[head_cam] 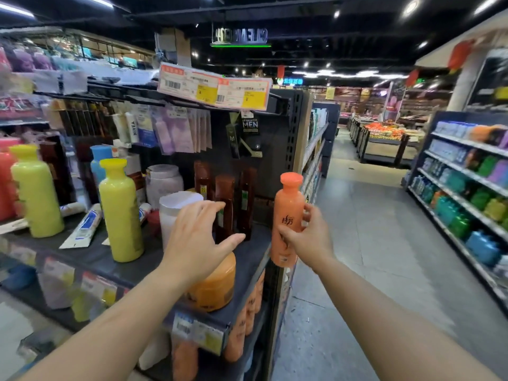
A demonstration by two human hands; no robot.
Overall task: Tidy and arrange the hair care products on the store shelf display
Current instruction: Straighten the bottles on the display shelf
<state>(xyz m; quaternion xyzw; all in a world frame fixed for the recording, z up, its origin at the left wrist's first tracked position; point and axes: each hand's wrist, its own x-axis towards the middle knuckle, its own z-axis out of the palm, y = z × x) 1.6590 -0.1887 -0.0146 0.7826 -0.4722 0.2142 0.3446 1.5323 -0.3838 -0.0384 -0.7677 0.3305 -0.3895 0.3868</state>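
Right hand (305, 237) is gripping the orange bottle (287, 218) upright, holding it just off the shelf's (115, 259) right end (over the aisle floor). Left hand (198, 237) is hovering with fingers spread wide above the orange jar (217, 287), near the brown bottles (233, 202).

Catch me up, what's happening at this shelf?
A person is tidying a store shelf of hair care products. The right hand grips an orange bottle upright just off the shelf's end. The left hand hovers open above an orange jar, near the brown bottles.
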